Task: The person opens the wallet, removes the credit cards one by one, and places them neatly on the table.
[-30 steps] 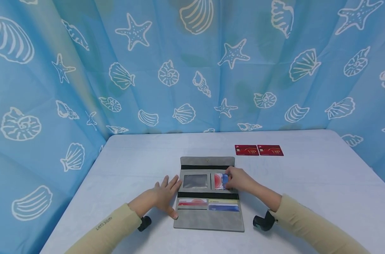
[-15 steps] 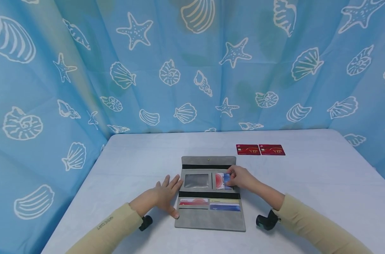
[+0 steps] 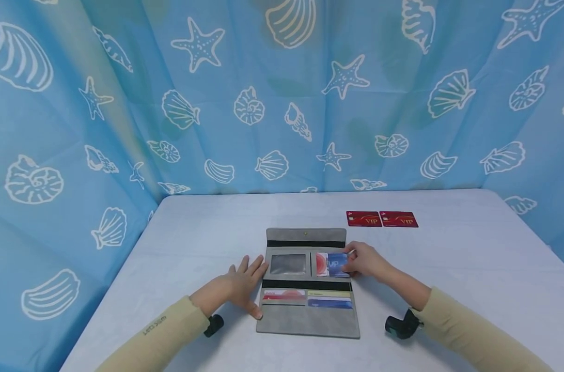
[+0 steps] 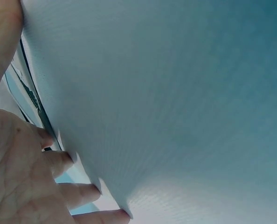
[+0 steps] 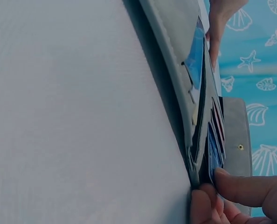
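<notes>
A grey wallet [image 3: 307,321] lies unfolded on the table, its snap flap at the far side. With thumb and fingers my right hand [image 3: 363,258] pinches the right edge of a blue VIP card [image 3: 336,264], which partly sticks out of the upper right pocket. Left of that card, a red-and-white card [image 3: 321,264] shows in the same area. In the right wrist view, the thumb lies against the blue card's end at the wallet's side. My left hand [image 3: 242,283] is spread, its fingertips and thumb resting at the wallet's left edge.
Two red VIP cards [image 3: 364,219] lie side by side behind the wallet, to the right. The lower pockets hold a red-and-white card [image 3: 283,295], a blue card [image 3: 330,304] and a yellowish one. A shell-patterned blue curtain [image 3: 272,103] hangs behind the table.
My right hand has shifted right, drawing the blue card with it, and its VIP lettering now shows. The left hand stays at the wallet's edge.
</notes>
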Demonstrator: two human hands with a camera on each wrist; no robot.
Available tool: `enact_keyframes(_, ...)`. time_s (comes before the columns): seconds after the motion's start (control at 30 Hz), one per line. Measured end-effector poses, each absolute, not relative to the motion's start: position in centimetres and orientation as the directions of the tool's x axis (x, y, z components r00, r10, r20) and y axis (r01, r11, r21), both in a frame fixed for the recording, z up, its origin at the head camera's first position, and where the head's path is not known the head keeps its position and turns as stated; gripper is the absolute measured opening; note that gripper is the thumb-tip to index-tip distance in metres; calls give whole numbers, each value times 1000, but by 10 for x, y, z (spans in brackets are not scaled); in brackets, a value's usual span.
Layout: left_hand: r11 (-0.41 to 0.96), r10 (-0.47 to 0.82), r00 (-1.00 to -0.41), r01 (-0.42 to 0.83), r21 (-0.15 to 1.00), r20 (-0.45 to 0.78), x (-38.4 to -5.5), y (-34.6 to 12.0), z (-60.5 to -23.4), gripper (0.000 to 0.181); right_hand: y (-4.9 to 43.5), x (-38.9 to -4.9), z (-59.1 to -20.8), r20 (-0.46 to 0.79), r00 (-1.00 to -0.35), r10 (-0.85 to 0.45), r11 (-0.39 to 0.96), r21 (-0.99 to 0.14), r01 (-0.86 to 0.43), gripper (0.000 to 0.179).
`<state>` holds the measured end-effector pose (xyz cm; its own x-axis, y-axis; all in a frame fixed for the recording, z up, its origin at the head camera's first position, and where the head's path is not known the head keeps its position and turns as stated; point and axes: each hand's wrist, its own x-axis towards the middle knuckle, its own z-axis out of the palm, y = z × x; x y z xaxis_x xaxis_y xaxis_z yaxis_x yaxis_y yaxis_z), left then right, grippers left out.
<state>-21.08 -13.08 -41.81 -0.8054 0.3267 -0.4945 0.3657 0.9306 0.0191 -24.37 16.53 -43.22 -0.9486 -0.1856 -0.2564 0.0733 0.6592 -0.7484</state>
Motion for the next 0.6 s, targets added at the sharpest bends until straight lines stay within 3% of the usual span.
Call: enact_keyframes(0.6, 930, 321, -804, 368, 4, -500, -210, -130, -418, 116, 195, -238, -431, -388, -914, -122, 562, -786, 259, 45)
